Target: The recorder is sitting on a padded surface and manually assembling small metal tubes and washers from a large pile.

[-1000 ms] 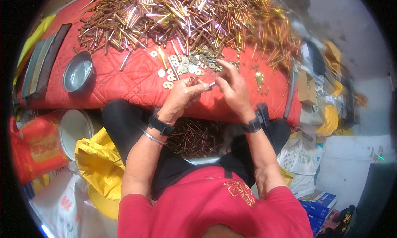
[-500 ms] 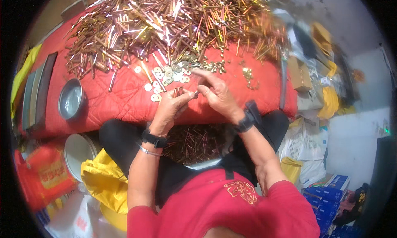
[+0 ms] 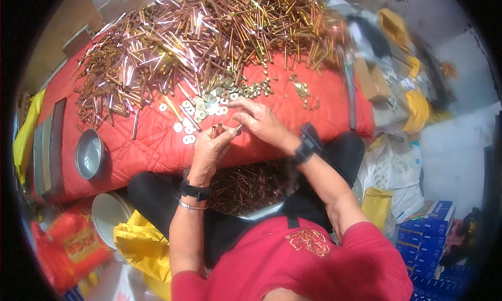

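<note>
My left hand [image 3: 210,148] grips a small bundle of copper-coloured bolts [image 3: 216,130] upright at the front edge of a red quilted cloth [image 3: 151,149]. My right hand [image 3: 257,121] meets it, pinching a small washer [image 3: 238,128] at the bolt tips. Flat silver washers [image 3: 201,108] lie scattered just beyond my fingers. Small brass nuts [image 3: 256,88] sit to their right. A large heap of long bolts [image 3: 198,39] covers the far half of the cloth. A pan of finished bolts [image 3: 246,188] rests in my lap.
A round metal bowl [image 3: 89,154] sits at the cloth's left end. A white bucket [image 3: 107,217], yellow bags [image 3: 138,243] and a red bag [image 3: 68,243] lie lower left. Cardboard boxes [image 3: 371,78], plastic bags and blue boxes [image 3: 431,238] crowd the right.
The view has shifted, so the cloth and heap sit lower in frame. My hands stay together at the cloth's edge, still working the bundle of bolts.
</note>
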Tool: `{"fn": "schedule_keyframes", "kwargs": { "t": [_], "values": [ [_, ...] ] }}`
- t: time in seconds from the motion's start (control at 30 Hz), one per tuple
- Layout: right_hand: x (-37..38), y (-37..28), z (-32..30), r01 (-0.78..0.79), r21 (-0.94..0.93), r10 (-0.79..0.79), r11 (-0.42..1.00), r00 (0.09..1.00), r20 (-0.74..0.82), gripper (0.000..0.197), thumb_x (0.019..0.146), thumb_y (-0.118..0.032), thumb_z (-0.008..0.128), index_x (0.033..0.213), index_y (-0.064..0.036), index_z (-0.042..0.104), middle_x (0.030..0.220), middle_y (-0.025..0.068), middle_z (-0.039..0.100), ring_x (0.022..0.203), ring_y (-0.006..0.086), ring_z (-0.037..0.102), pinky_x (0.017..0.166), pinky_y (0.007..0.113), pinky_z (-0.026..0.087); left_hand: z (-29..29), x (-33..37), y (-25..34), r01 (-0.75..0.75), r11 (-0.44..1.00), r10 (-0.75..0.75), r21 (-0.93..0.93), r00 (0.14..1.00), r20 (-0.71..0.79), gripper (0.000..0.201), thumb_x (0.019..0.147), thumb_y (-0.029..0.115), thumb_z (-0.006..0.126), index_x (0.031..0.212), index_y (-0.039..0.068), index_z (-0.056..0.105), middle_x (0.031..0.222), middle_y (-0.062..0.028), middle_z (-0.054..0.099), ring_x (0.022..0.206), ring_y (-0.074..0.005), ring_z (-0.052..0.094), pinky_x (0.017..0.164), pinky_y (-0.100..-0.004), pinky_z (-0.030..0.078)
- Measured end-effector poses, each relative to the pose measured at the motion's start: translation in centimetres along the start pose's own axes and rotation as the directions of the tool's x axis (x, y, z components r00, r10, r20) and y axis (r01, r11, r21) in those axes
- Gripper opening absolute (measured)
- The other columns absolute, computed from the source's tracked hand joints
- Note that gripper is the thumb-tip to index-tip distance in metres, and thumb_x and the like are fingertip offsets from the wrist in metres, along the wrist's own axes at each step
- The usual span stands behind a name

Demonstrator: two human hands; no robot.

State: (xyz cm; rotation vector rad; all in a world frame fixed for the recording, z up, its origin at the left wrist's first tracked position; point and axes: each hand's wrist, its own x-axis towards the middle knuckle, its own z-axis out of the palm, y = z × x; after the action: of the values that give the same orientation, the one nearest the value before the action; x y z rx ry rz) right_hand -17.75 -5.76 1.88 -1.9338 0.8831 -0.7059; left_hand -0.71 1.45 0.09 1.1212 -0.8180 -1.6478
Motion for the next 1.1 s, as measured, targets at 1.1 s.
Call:
{"fn": "schedule_keyframes", "kwargs": {
  "t": [1.1],
  "values": [
    [4.3,7.0,-9.9,-0.300,-0.252,0.155,0.920,0.869,-0.470,0.015,0.082,-0.008,0.058,0.095,-0.0006,0.055,0.092,0.0162,0.065,0.082,0.0265,0.065,0.071,0.038,0.053,-7.8,2.0,2.0,-0.424,0.856,0.157,-0.297,0.760,-0.631,0.017,0.090,0.012,0.055,0.102,0.001,0.058,0.070,0.0012,0.053,0.054,-0.0067,0.048,0.045,-0.0213,0.040]
  ]
}}
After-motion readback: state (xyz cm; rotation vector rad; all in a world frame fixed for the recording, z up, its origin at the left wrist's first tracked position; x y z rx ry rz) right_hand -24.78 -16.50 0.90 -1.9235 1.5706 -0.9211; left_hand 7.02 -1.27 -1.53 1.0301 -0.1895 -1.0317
